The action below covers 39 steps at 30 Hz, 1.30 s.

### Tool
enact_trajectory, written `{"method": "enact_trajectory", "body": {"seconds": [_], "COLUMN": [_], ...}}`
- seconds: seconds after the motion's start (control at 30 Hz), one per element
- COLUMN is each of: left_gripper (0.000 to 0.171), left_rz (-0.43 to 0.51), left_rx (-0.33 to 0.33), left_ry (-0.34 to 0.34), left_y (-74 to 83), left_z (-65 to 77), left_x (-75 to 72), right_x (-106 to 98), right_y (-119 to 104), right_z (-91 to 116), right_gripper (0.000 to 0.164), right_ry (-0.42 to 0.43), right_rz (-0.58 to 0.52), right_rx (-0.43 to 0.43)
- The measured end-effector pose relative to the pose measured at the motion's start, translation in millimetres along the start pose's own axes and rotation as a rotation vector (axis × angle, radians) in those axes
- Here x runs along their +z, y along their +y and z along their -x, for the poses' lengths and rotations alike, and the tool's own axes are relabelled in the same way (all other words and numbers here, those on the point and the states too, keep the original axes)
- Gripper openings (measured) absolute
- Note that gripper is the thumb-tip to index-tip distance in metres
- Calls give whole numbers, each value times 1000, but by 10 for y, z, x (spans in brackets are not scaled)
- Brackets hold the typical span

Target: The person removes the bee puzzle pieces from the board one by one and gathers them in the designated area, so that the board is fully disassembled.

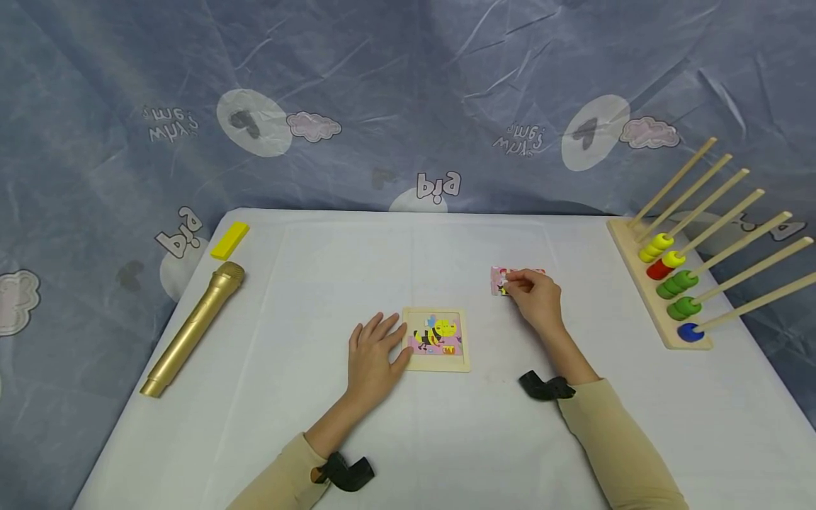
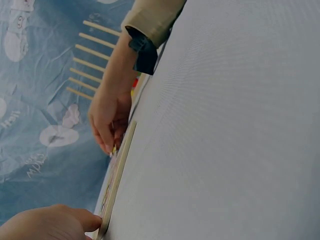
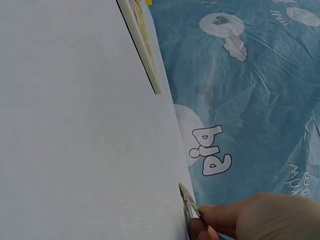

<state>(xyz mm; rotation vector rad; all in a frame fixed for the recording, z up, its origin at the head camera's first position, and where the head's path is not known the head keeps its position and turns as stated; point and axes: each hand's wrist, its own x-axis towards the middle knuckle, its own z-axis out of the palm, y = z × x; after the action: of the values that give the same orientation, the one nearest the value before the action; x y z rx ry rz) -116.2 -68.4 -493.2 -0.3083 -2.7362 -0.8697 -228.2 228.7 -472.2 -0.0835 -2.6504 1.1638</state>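
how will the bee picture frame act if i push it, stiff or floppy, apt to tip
The bee picture frame is probably stiff, as its border looks wooden and its edges run straight. Being thin and lying flat, it would likely slide rather than tip, though the left hand touching its side might resist a push that way.

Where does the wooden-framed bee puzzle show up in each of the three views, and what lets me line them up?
Head: bee puzzle near the centre, just below the middle, against the left hand.
Left wrist: bee puzzle edge-on, a slanting strip in the lower half, left of centre.
Right wrist: bee puzzle edge-on, running off the top, just left of centre.
Shared landmark: the right hand.
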Motion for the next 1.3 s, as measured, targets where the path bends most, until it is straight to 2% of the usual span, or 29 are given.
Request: {"method": "enact_trajectory", "body": {"seconds": [0.67, 1.03, 1.3], "left_gripper": [43, 42, 43], "left_rz": [-6, -10, -4], "left_rx": [0, 2, -6], "left_ry": [0, 4, -7], "left_y": [-15, -31, -23], "left_z": [-12, -6, -3], "left_x": [-5, 12, 9], "right_x": [42, 41, 27], "right_y": [-14, -21, -40], "right_z": [6, 33, 47], "right_gripper": [9, 7, 8], "right_ry": [23, 36, 17], "right_rz": [80, 63, 99], "right_rx": [-95, -149, -110]}}
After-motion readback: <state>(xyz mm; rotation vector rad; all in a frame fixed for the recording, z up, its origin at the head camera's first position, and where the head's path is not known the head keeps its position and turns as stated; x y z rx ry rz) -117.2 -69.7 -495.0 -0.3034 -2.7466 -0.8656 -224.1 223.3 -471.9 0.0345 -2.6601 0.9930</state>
